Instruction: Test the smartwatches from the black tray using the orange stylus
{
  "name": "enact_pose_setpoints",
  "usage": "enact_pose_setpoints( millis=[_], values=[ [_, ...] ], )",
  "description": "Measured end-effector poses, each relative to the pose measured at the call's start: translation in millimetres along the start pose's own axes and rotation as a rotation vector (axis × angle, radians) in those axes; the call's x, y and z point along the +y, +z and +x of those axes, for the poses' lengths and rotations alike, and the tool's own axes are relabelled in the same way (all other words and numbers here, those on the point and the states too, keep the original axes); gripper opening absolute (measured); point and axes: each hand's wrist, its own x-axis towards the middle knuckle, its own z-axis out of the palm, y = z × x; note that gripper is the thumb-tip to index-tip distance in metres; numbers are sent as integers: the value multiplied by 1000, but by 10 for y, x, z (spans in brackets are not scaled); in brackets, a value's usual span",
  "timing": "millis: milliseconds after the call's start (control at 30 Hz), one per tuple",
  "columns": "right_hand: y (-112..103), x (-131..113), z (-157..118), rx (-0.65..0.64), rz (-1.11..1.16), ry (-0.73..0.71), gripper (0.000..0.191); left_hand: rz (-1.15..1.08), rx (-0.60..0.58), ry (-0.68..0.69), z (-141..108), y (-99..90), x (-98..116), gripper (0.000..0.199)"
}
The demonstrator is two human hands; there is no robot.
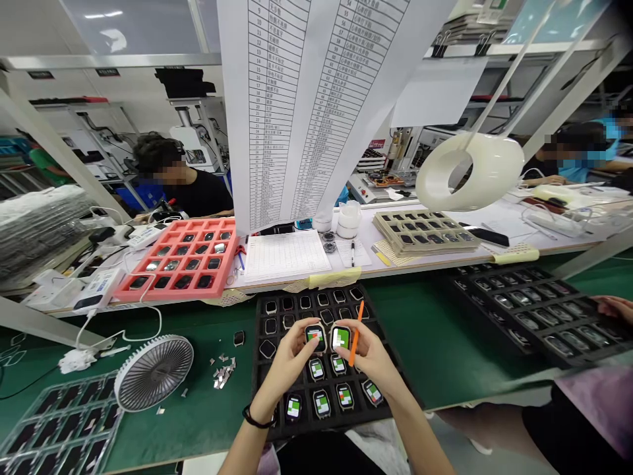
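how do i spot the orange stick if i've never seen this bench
On the green bench, find the central black tray of watches. Above it, the right hand holds a watch and a slim stick, the only long, bright orange thing among the watches.

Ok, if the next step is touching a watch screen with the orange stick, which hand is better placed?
Probably the right hand: its fingers already hold the orange stick, close beside a lit watch. The left hand holds another watch but no stick.
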Motion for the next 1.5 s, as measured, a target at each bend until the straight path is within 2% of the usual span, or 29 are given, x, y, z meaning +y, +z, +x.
enact_pose_setpoints(
  millis=[200, 367, 467, 600, 767, 1000, 1233, 1500],
  values=[
    [35, -23, 41, 147, 21, 15, 34, 15, 10, -23, 2, 0, 52, 40],
    [46, -83, 41, 221, 25, 48, 35, 36, 20, -8, 12, 2, 42, 38],
    [36, -70, 39, 197, 10, 40, 34, 30, 16, -13, 12, 1, 29, 39],
    [-5, -2, 40, 92, -11, -14, 38, 27, 26, -26, 10, -1, 32, 41],
    [-71, 35, 22, -26, -1, 9, 44, 20, 29, -34, 15, 2, 40, 41],
    [-87, -61, -23, -20, 22, 53, 34, 22, 36, -39, 15, 3, 22, 43],
    [-86, -25, 7, 14, 70, -6, 32, 14, 32, -45, 6, -1, 43, 42],
    [-75, 33, 27, 82, 96, 38, 48, 35, -43, -20, 1, 30, -24, 54]
  ],
)
